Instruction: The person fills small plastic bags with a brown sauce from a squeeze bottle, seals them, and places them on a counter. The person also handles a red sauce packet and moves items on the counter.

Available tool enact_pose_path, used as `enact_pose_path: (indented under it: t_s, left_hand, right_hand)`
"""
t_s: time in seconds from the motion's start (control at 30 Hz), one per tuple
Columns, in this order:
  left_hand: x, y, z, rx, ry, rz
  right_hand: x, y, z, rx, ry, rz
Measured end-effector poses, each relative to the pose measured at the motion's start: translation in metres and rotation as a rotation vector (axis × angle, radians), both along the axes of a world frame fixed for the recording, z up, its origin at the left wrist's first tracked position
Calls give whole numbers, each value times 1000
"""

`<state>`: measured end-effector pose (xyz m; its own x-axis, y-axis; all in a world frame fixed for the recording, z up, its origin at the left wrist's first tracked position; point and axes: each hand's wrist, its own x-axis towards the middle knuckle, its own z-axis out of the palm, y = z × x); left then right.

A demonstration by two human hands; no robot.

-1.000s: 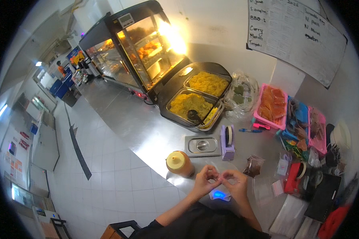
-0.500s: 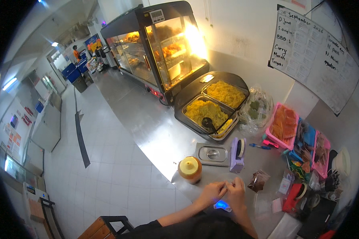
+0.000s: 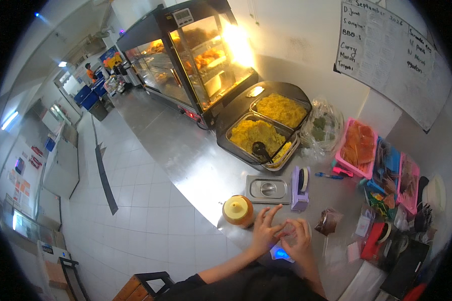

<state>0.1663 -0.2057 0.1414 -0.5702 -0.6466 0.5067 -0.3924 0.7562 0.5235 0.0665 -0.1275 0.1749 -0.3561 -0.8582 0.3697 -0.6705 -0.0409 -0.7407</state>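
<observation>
My left hand [image 3: 265,235] and my right hand [image 3: 298,242] meet over the near edge of the steel counter, pinching what looks like a small clear plastic bag [image 3: 289,232] between them. Some left fingers stretch upward while the thumb side stays at the plastic. The right fingers curl round its other side. Below the hands glows a blue-lit display [image 3: 281,253], partly covered. Close to my left hand stands a squeeze bottle [image 3: 238,211] with a yellow cap and brownish contents. Right of my right hand lies a clear packet of dark brown stuff [image 3: 329,221].
Beyond my hands are a steel lid [image 3: 268,189], a purple tape dispenser [image 3: 300,188] and two pans of yellow rice [image 3: 258,138], one with a black ladle. A lit glass food warmer [image 3: 196,60] stands behind. Pink and blue baskets [image 3: 357,149] and a red tape dispenser [image 3: 372,242] sit right.
My fingers, pinched close together before, have spread, and clear plastic now shows between them. The left fingers have lifted upward. The view has shifted slightly.
</observation>
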Motion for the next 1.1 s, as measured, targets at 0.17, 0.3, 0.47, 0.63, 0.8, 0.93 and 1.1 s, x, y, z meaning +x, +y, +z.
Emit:
enact_pose_path:
  t_s: [0.17, 0.3, 0.47, 0.63, 0.8, 0.93, 1.1]
  left_hand:
    - [4, 3, 9, 140, -54, -104]
    - [40, 13, -55, -121, 424, 173]
    - [63, -38, -87, -5, 512, 521]
    - [65, -81, -80, 535, 530, 182]
    - [96, -90, -43, 1350, 349, -272]
    - [84, -56, 22, 1455, -481, -376]
    - [93, -36, 26, 1597, -902, -303]
  right_hand:
    - [-21, 6, -11, 238, 371, 77]
    - [-25, 5, -21, 246, 177, 137]
    - [-25, 10, -30, 225, -65, -4]
    - [-20, 9, -59, 207, -227, 28]
    - [-17, 9, -84, 268, -390, 54]
    - [-19, 4, -88, 334, -397, 129]
    - [-18, -2, -95, 419, -317, 301]
